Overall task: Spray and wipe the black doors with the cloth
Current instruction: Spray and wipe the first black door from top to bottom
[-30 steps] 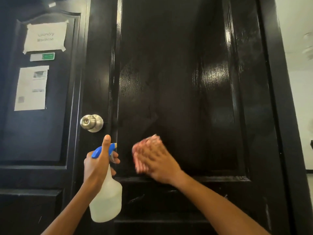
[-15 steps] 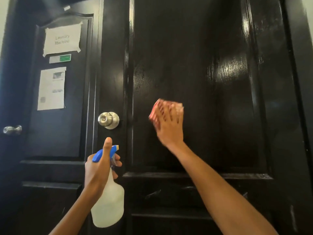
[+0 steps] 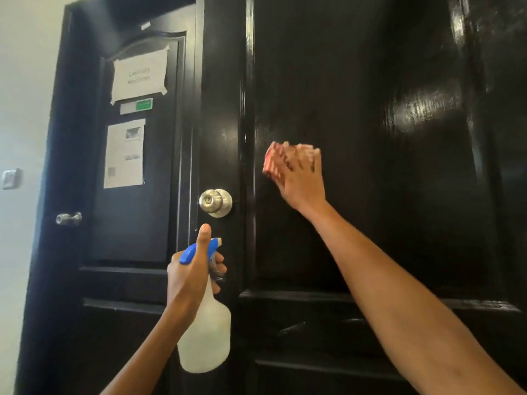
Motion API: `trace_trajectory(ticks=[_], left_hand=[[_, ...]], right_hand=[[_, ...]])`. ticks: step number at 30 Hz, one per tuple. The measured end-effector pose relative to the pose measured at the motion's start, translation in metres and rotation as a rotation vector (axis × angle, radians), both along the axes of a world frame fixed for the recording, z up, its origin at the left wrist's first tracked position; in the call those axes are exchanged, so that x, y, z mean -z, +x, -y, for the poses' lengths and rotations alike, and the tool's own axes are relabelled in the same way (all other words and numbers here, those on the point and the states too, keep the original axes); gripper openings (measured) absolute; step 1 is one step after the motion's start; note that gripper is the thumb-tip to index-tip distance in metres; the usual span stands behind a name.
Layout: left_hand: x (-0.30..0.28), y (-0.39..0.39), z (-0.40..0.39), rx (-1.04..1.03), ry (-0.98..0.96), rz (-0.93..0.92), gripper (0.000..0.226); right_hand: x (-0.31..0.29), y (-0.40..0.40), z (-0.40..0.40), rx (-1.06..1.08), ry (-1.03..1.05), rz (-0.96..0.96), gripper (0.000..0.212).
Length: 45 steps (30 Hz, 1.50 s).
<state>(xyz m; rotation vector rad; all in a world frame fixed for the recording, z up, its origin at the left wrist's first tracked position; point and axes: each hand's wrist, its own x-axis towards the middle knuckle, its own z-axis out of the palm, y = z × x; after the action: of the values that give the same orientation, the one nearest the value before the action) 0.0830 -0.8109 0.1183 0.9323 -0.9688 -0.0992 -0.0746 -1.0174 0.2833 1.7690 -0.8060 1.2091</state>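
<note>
I have one view only, from the head camera. It looks forward and slightly up, close to the right door, which fills most of the frame. The left door sits further off, with wall at the far left edge.

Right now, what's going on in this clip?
A person is cleaning a glossy black door. The right hand presses a red-patterned cloth flat against the door's upper panel, up and to the right of the round silver knob. The left hand grips a spray bottle by its blue trigger head, held upright below the knob. A second black door with taped paper notices stands to the left.
</note>
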Motion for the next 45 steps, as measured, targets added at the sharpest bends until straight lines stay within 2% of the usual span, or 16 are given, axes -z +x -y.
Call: trace_trajectory(ticks=[2, 3, 7, 10, 12, 14, 15, 16, 20, 21, 23, 28, 32, 36, 41, 45], left_hand=[[0.000, 0.008, 0.000, -0.016, 0.005, 0.012, 0.061], [0.000, 0.012, 0.001, -0.022, 0.007, 0.011, 0.061], [0.004, 0.022, 0.003, -0.040, 0.017, -0.007, 0.061], [0.008, 0.023, 0.003, -0.037, 0.037, -0.027, 0.062], [0.009, 0.022, 0.003, -0.028, 0.057, -0.030, 0.062], [0.010, 0.021, 0.003, -0.009, 0.072, -0.029, 0.064], [0.010, 0.019, 0.004, 0.000, 0.074, -0.029, 0.065], [0.009, 0.019, 0.005, 0.001, 0.075, -0.029, 0.066], [0.007, 0.022, 0.007, 0.011, 0.074, -0.039, 0.066], [0.007, 0.024, 0.007, 0.011, 0.082, -0.042, 0.066], [0.010, 0.029, 0.008, -0.010, 0.112, -0.043, 0.070], [0.020, 0.038, 0.010, -0.088, 0.153, -0.143, 0.069], [0.021, 0.045, 0.008, -0.090, 0.156, -0.131, 0.069], [0.024, 0.053, -0.002, -0.146, 0.219, -0.166, 0.073], [0.037, 0.072, -0.015, -0.088, 0.190, -0.167, 0.069], [0.047, 0.075, -0.020, -0.115, 0.179, -0.132, 0.069]], right_hand=[[-0.009, 0.016, -0.001, -0.045, 0.046, 0.116, 0.069], [0.000, 0.026, -0.002, -0.072, 0.047, 0.096, 0.070], [0.101, 0.049, -0.005, -0.143, -0.020, -0.321, 0.079], [0.183, 0.031, -0.005, -0.157, 0.042, -0.603, 0.079], [0.209, 0.015, 0.001, -0.110, 0.032, -0.791, 0.075], [0.198, 0.006, 0.006, -0.066, -0.062, -0.939, 0.069], [0.184, 0.006, 0.008, -0.048, -0.099, -0.949, 0.067], [0.169, 0.006, 0.008, -0.041, -0.111, -0.871, 0.066], [0.100, -0.004, 0.004, -0.041, 0.050, -0.142, 0.077], [0.094, -0.006, 0.002, -0.050, 0.072, -0.010, 0.078], [0.103, 0.001, -0.002, -0.074, 0.092, 0.077, 0.080], [0.173, 0.030, -0.002, -0.150, 0.103, -0.156, 0.086], [0.201, 0.050, -0.001, -0.147, 0.073, -0.383, 0.088], [0.191, 0.068, -0.004, -0.136, 0.119, -0.441, 0.087], [0.138, 0.114, -0.028, -0.142, 0.092, -0.544, 0.074], [0.129, 0.150, -0.036, -0.192, 0.156, -0.504, 0.071]])
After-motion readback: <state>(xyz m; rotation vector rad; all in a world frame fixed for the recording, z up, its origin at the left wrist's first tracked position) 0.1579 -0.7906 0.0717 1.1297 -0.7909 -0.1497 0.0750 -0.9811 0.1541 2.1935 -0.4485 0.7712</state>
